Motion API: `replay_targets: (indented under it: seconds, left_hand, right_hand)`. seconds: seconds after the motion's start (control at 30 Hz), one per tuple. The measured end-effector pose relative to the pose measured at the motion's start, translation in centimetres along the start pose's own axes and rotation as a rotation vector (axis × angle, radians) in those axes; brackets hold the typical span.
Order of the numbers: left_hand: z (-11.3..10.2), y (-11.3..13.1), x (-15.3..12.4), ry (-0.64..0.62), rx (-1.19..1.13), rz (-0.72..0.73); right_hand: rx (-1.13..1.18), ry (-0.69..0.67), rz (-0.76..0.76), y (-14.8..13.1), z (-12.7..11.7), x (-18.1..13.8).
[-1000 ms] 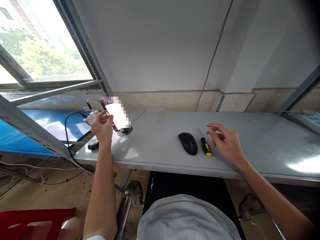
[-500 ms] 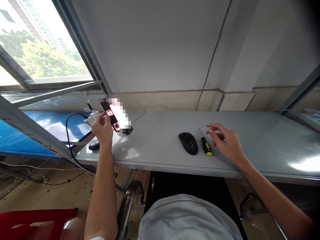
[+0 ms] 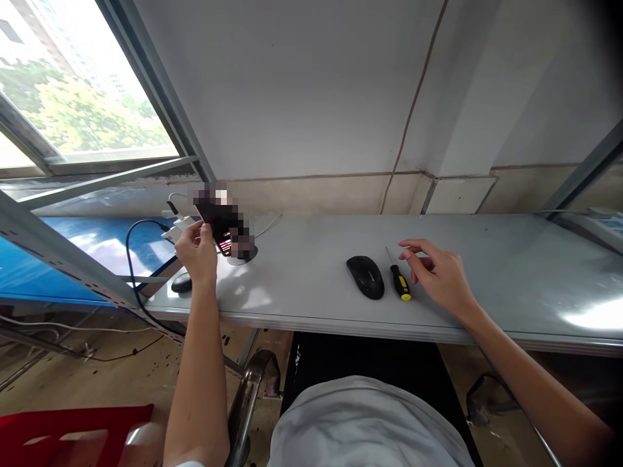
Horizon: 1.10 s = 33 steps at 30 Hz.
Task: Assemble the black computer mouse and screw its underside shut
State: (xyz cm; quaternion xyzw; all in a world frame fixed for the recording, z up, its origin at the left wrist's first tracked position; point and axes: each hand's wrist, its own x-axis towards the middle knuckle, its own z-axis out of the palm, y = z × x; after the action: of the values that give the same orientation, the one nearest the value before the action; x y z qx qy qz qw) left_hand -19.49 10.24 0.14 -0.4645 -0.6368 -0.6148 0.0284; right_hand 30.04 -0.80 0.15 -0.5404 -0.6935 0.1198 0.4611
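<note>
Fingers of the left hand [image 3: 197,250] are closed around a phone [image 3: 222,224], which is held tilted just above the far left part of the grey counter [image 3: 316,285]. The phone's screen is dark and partly blurred, so nothing on it can be read. Right beneath the phone a round dark stand base [image 3: 242,255] lies on the counter. Just left of the hand a white adapter [image 3: 179,227] sits at the counter's edge with a black cable [image 3: 130,259] looping from it down toward the floor. Near that edge, below the left hand, a small dark mouse [image 3: 182,283] rests on the surface.

Toward the middle of the counter the right hand [image 3: 438,275] hovers low with its grip open, fingers loosely curled and holding nothing. Its fingertips are just beside a screwdriver with a black and yellow handle [image 3: 400,283], whose thin shaft points toward the far wall; whether the fingers touch it cannot be told. Just left of the screwdriver lies a black computer mouse [image 3: 365,277], apart from the hand.

Beyond the counter's left end a blue surface [image 3: 73,253] lies under a window [image 3: 73,91], with a slanted metal frame bar [image 3: 58,256] crossing in front. At the near left a red crate [image 3: 73,431] stands on the floor.
</note>
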Motion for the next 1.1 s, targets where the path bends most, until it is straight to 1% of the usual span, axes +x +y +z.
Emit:
replay_targets:
  seconds: [0.07,0.23,0.63,0.77,0.9,1.0,1.1]
  left_hand:
    - [0.0,0.0,0.0,0.046,-0.009,-0.002]
    - [0.1,0.0,-0.1,0.046,-0.007,-0.004]
    - [0.0,0.7,-0.3,0.031,-0.129,-0.027]
    - [-0.1,1.3,-0.6,0.011,-0.096,-0.039]
    - [-0.1,1.6,-0.8,0.021,-0.063,-0.04]
    - [-0.2,1.5,-0.8,0.025,-0.042,-0.024]
    - [-0.2,1.3,-0.8,0.04,-0.03,0.003]
  right_hand:
    - [-0.002,-0.002,-0.004,0.0,0.0,0.0]
    - [0.007,-0.002,-0.003,0.1,0.0,-0.1]
    - [0.004,-0.009,-0.003,0.1,0.0,-0.1]
    - [0.002,-0.003,-0.003,0.3,0.1,-0.1]
    - [0.015,0.006,0.003,0.3,0.2,0.0]
    - [0.023,0.029,-0.005,-1.0,-0.9,-0.1]
    - [0.091,0.086,-0.026,-3.2,-3.3,-0.6]
